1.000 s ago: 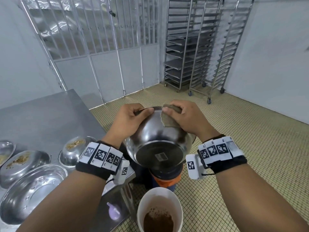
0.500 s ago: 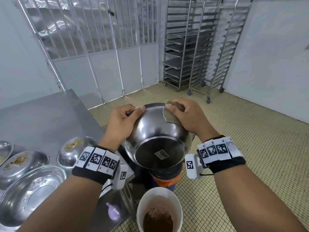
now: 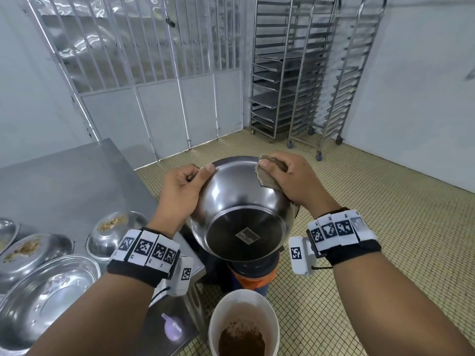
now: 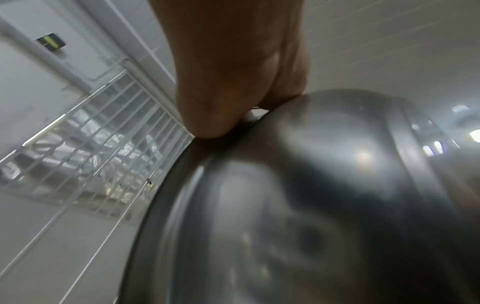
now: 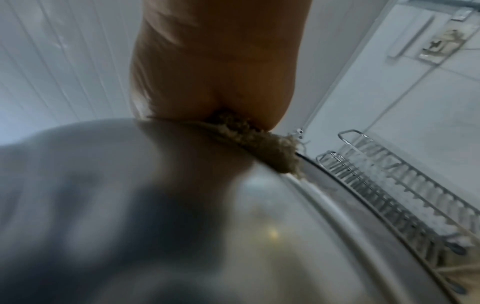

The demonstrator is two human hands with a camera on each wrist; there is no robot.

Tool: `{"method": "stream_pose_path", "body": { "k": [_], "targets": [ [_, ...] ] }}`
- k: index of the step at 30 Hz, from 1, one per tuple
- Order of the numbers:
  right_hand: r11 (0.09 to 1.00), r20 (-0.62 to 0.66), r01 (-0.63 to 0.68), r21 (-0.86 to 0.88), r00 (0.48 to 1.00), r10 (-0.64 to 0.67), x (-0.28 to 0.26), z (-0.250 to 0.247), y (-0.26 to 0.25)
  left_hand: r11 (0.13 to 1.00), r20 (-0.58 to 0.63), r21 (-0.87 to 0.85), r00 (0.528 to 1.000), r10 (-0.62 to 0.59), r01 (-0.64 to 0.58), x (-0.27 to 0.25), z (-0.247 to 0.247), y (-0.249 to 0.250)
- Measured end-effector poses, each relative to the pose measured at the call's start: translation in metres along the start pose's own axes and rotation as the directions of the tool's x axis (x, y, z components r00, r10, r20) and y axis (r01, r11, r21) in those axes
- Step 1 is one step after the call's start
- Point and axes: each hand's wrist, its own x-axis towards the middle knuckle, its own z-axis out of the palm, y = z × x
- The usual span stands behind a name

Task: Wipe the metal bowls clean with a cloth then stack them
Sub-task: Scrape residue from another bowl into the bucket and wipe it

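Observation:
I hold a metal bowl (image 3: pixel 239 209) tipped up in front of me, its underside with a small sticker facing me. My left hand (image 3: pixel 185 186) grips its left rim, thumb on the outer wall. My right hand (image 3: pixel 285 176) pinches a brown cloth (image 3: pixel 268 177) over the right rim. The left wrist view has a thumb (image 4: pixel 207 111) pressed on the bowl (image 4: pixel 298 205). In the right wrist view the cloth (image 5: pixel 262 144) is folded over the rim of the bowl (image 5: pixel 233 226). The bowl's inside is hidden.
Several more metal bowls, some with crumbs, such as a crumb-covered bowl (image 3: pixel 113 235), sit on the steel table (image 3: pixel 64 181) at lower left. A white bucket (image 3: pixel 243 327) of brown residue stands on the tiled floor below. Tray racks (image 3: pixel 308 80) line the far wall.
Both hands have lifted the bowl slightly and tipped it further, and the right hand with the cloth has slid along the upper right rim.

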Motion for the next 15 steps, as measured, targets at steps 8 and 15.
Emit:
{"method": "stream_pose_path", "body": {
  "k": [8, 15],
  "targets": [
    [0.999, -0.004, -0.037, 0.008, 0.999, 0.037, -0.013, 0.002, 0.010, 0.957, 0.225, 0.240, 0.968, 0.108, -0.163, 0.002, -0.011, -0.005],
    [0.999, 0.003, 0.018, -0.034, 1.000, -0.018, -0.011, 0.005, 0.003, 0.961, 0.179, 0.243, 0.979, 0.093, -0.136, 0.009, -0.003, 0.012]
  ]
}}
